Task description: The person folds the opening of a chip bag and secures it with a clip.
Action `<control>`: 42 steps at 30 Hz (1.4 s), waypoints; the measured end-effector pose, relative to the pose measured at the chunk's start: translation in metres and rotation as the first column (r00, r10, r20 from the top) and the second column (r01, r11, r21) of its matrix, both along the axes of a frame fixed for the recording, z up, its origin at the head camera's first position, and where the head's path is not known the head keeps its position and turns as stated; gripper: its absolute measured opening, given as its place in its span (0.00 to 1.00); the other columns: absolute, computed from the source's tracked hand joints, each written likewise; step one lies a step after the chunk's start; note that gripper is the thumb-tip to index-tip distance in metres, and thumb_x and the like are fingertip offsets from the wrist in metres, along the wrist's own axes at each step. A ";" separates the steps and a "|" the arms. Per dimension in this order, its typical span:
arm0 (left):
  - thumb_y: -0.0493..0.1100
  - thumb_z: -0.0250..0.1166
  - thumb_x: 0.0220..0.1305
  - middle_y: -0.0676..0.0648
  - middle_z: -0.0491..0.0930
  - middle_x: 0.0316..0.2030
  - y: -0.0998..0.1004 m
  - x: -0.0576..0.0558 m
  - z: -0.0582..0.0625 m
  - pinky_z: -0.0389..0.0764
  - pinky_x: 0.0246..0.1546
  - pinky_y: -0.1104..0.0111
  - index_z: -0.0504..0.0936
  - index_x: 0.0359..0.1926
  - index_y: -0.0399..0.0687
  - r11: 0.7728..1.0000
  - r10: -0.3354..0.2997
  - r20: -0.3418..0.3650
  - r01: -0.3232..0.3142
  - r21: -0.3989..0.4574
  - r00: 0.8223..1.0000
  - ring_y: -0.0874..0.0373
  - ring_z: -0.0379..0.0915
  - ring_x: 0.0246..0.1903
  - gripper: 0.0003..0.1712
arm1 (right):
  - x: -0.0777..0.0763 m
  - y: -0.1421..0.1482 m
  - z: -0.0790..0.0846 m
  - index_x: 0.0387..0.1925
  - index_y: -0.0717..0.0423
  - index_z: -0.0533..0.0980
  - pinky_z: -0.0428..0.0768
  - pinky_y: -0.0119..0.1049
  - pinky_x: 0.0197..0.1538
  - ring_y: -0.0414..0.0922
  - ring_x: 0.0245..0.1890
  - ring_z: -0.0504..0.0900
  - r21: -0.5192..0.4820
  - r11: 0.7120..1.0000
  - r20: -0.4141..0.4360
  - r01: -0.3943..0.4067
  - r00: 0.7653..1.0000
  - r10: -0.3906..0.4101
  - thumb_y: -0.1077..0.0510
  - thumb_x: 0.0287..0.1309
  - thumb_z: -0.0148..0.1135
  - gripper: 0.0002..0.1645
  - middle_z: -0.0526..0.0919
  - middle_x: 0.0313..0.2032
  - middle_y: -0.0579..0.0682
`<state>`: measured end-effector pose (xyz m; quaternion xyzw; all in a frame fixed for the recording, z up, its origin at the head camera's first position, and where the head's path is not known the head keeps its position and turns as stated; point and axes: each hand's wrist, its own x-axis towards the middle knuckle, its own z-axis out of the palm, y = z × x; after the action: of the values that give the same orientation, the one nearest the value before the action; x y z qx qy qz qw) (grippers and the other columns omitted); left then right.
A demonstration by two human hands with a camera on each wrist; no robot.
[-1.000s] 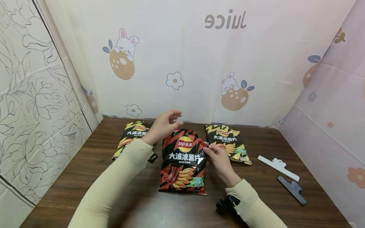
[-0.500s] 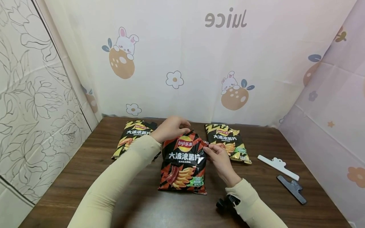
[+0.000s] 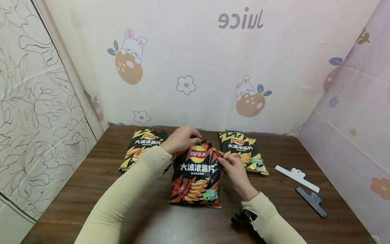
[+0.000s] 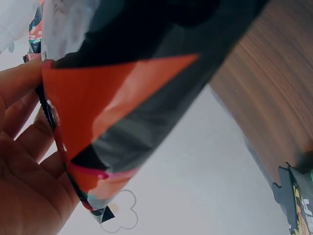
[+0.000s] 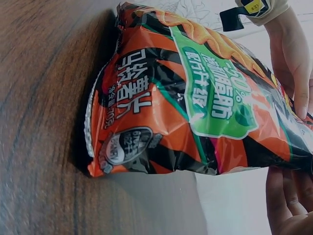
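A red and black bag of potato chips stands on its bottom edge mid-table in the head view, its top edge crumpled. My left hand pinches the top edge from the left; the left wrist view has the thumb in front and the fingers behind the edge. With thumb and fingertips my right hand pinches the upper right corner. In the right wrist view the bag fills the middle, its bottom seam on the wood, and my right hand shows partly beneath it.
Two yellow and black chip bags lie behind, one left with a black clip at its top, one right. A white clip and a dark clip lie on the right of the wooden table. Patterned curtains hang close behind.
My left hand has come down and right from above the bag and taken hold of its top edge. My right hand keeps its pinch on the corner; the bag stays in place.
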<state>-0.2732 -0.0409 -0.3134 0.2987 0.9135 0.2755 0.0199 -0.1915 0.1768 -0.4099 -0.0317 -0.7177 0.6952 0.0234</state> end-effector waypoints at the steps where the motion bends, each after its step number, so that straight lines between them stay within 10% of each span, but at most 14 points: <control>1: 0.44 0.62 0.69 0.50 0.86 0.42 0.000 0.000 -0.001 0.79 0.44 0.63 0.88 0.45 0.50 1.000 0.000 0.001 0.000 0.003 1.000 0.59 0.79 0.39 0.10 | 0.000 0.000 0.000 0.41 0.63 0.79 0.81 0.35 0.36 0.36 0.28 0.83 0.005 1.000 0.001 0.002 1.000 -0.002 0.53 0.64 0.64 0.15 0.84 0.27 0.38; 42: 0.43 0.62 0.69 0.50 0.86 0.44 -0.006 -0.001 -0.005 0.78 0.34 0.70 0.88 0.46 0.51 0.996 -0.003 -0.021 0.005 0.089 1.000 0.63 0.78 0.33 0.11 | -0.001 0.000 -0.001 0.38 0.59 0.81 0.80 0.32 0.35 0.34 0.30 0.83 0.056 0.995 -0.010 0.077 0.997 -0.077 0.52 0.62 0.66 0.13 0.80 0.31 0.37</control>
<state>-0.2744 -0.0474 -0.3188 0.3040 0.8999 0.3126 -0.0025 -0.1928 0.1770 -0.4105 -0.0558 -0.7351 0.6735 0.0541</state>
